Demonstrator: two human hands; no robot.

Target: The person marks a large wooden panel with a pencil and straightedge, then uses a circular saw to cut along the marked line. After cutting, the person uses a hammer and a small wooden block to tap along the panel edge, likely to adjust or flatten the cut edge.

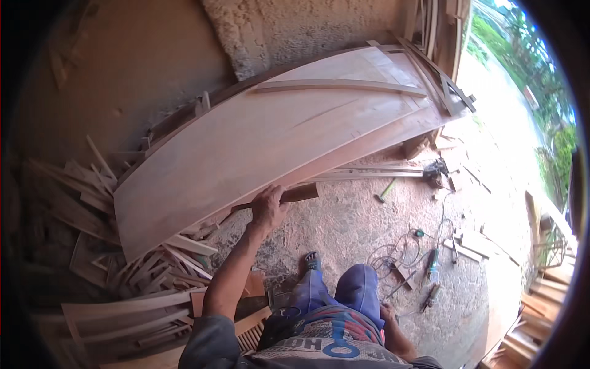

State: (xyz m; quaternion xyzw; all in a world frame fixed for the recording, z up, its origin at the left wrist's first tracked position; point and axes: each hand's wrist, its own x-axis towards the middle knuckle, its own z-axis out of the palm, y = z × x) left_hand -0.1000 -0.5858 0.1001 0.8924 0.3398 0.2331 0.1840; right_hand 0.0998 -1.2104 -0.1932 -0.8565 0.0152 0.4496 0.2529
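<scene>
My left hand (268,209) is closed around a short brown piece of wood (301,192), which sticks out on both sides of the fist. It is held at the near edge of a large pale plywood sheet (233,147). Low beside my right knee hangs my right hand (388,313), partly hidden by my leg; its fingers are too small and unclear to read. Across the far part of the sheet lies a long wooden batten (338,86).
Wood offcuts (153,270) are heaped at the left. On the dusty floor lie a green-handled hammer (386,190), a green power tool (433,261) and loose cables (399,246). Long strips (369,174) lie under the sheet's near edge. Slatted wooden pieces (252,323) stand beside my left side.
</scene>
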